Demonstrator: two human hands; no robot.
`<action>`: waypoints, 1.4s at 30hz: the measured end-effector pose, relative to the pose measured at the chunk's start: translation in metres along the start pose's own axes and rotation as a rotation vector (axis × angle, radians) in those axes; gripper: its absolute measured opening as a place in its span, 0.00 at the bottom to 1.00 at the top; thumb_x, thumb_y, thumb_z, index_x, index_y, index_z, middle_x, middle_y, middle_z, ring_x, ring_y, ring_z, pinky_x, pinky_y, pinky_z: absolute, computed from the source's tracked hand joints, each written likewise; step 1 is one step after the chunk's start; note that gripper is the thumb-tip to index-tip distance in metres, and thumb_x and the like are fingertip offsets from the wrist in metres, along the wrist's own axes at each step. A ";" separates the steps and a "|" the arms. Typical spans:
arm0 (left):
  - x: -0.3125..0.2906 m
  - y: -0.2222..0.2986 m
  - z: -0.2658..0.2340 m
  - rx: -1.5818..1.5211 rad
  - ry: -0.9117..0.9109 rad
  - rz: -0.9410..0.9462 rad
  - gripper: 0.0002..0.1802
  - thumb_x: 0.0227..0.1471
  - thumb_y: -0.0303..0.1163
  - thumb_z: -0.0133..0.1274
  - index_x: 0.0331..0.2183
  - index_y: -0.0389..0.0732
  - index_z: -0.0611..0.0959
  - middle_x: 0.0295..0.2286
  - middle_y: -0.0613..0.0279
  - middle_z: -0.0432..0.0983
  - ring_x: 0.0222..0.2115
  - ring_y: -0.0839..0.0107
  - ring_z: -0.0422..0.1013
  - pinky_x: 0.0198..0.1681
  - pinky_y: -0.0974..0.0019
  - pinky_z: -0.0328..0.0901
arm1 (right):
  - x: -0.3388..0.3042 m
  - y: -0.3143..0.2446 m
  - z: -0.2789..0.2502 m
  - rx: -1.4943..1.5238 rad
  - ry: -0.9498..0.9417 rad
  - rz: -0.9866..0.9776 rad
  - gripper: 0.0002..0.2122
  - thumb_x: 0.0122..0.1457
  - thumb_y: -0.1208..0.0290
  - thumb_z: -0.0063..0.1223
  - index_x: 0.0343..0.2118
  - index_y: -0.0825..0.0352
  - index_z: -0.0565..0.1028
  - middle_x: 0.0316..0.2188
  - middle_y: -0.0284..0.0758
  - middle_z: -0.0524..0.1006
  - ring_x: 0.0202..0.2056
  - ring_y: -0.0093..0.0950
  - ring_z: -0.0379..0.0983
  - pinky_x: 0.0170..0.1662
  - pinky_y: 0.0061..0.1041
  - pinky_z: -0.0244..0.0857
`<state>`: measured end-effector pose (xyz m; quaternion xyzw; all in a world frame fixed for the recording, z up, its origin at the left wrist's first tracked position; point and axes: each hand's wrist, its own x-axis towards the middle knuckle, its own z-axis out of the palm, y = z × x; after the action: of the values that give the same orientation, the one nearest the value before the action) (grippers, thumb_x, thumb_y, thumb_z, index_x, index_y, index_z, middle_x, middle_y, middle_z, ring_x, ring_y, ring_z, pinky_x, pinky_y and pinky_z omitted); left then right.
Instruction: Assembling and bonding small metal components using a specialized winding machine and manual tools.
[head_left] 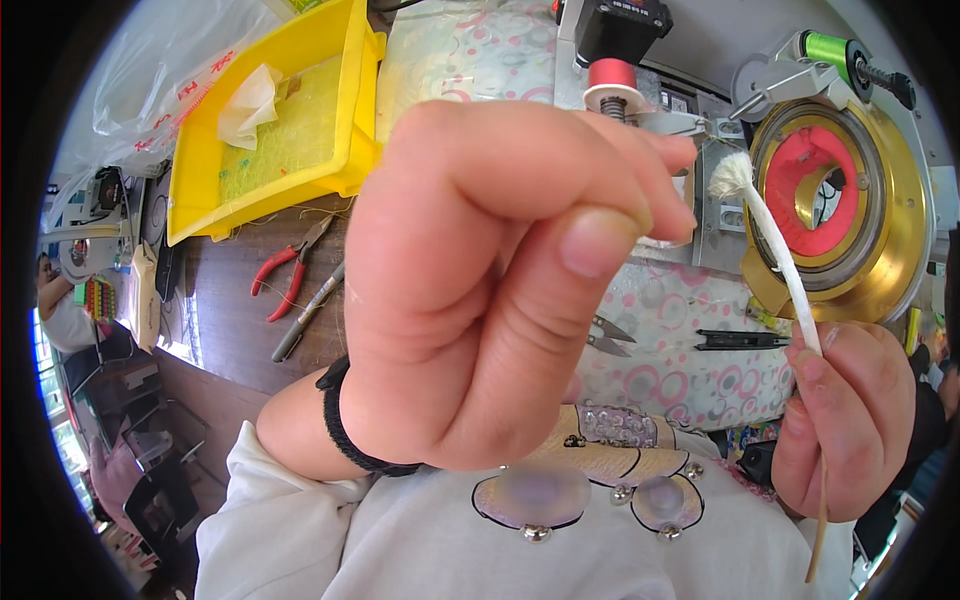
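Observation:
My left hand (480, 290) is raised close in the middle of the view, thumb pressed against the curled index finger in a pinch. Whatever lies between those fingertips, if anything, is too small to make out. A dark band (360, 430) circles that wrist. At the right, my right hand (850, 420) grips a thin stick (780, 245) wrapped in white, its frayed white tuft pointing up and its bare brown end sticking out below. The tuft is beside a gold ring-shaped machine (870, 260) with a red ring (785, 190) in it.
A yellow tray (360, 110) holding a crumpled white tissue stands at the far left. Red-handled pliers (285, 275) and a pen (305, 318) lie on the brown table. Black tweezers (740, 341) rest on the dotted cover. Red (612, 75) and green (825, 48) spools sit on the machine.

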<state>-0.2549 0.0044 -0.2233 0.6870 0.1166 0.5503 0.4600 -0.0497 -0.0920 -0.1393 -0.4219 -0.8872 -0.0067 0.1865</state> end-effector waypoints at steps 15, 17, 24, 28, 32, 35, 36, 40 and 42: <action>-0.001 -0.008 0.027 0.015 -0.006 0.137 0.15 0.32 0.12 0.50 0.30 0.32 0.75 0.27 0.56 0.72 0.29 0.54 0.71 0.43 0.56 0.69 | 0.001 0.000 0.001 -0.015 0.006 -0.012 0.13 0.56 0.78 0.42 0.44 0.75 0.67 0.29 0.50 0.73 0.23 0.35 0.69 0.24 0.29 0.63; 0.000 -0.013 0.022 0.020 -0.097 0.162 0.12 0.42 0.14 0.45 0.34 0.32 0.71 0.29 0.51 0.72 0.32 0.55 0.71 0.46 0.50 0.66 | 0.001 0.000 0.001 -0.016 0.004 -0.007 0.13 0.56 0.78 0.42 0.44 0.75 0.67 0.29 0.50 0.73 0.23 0.35 0.69 0.24 0.29 0.63; -0.006 -0.017 0.020 0.131 -0.193 0.193 0.11 0.48 0.14 0.42 0.37 0.33 0.70 0.31 0.49 0.72 0.31 0.58 0.70 0.47 0.44 0.65 | 0.000 -0.002 0.008 -0.039 0.005 -0.006 0.12 0.56 0.78 0.42 0.43 0.76 0.67 0.29 0.51 0.72 0.23 0.36 0.69 0.24 0.30 0.63; -0.001 -0.013 0.027 0.114 -0.164 0.212 0.12 0.47 0.14 0.42 0.36 0.33 0.70 0.32 0.50 0.72 0.32 0.56 0.70 0.46 0.45 0.66 | 0.002 -0.004 0.006 -0.056 0.010 -0.003 0.12 0.55 0.78 0.43 0.42 0.77 0.67 0.29 0.52 0.72 0.23 0.37 0.69 0.24 0.30 0.63; 0.001 -0.012 0.032 0.151 -0.069 0.187 0.15 0.32 0.22 0.53 0.30 0.34 0.75 0.32 0.52 0.73 0.33 0.53 0.73 0.39 0.58 0.70 | 0.002 -0.005 0.004 -0.071 0.025 -0.022 0.12 0.54 0.79 0.43 0.42 0.77 0.68 0.29 0.52 0.72 0.24 0.38 0.69 0.24 0.31 0.64; -0.001 -0.015 0.025 0.154 -0.134 0.206 0.12 0.40 0.20 0.48 0.33 0.34 0.73 0.33 0.50 0.73 0.37 0.49 0.71 0.41 0.55 0.69 | 0.003 -0.004 0.007 -0.058 0.011 -0.017 0.12 0.54 0.79 0.43 0.42 0.77 0.68 0.29 0.52 0.73 0.24 0.39 0.70 0.25 0.32 0.65; -0.001 -0.014 0.023 0.136 -0.192 0.198 0.09 0.49 0.17 0.43 0.36 0.34 0.71 0.34 0.48 0.72 0.41 0.46 0.70 0.42 0.52 0.68 | 0.003 -0.005 0.006 -0.050 0.004 -0.011 0.12 0.54 0.80 0.43 0.41 0.77 0.68 0.29 0.52 0.73 0.24 0.39 0.70 0.25 0.32 0.65; 0.002 -0.012 0.029 0.161 -0.096 0.174 0.16 0.32 0.22 0.54 0.31 0.34 0.75 0.32 0.52 0.73 0.34 0.52 0.73 0.39 0.59 0.70 | 0.003 -0.005 0.007 -0.062 0.034 -0.016 0.12 0.54 0.79 0.44 0.41 0.77 0.69 0.29 0.52 0.73 0.25 0.40 0.70 0.25 0.33 0.65; 0.003 -0.013 0.030 0.161 -0.071 0.209 0.16 0.32 0.22 0.54 0.31 0.34 0.76 0.32 0.53 0.73 0.34 0.52 0.73 0.38 0.59 0.70 | 0.004 -0.005 0.007 -0.070 0.039 -0.016 0.11 0.54 0.79 0.44 0.41 0.77 0.69 0.29 0.52 0.73 0.25 0.40 0.70 0.26 0.33 0.65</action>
<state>-0.2237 -0.0015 -0.2309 0.7493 0.0718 0.5593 0.3472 -0.0578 -0.0914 -0.1436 -0.4210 -0.8859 -0.0473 0.1889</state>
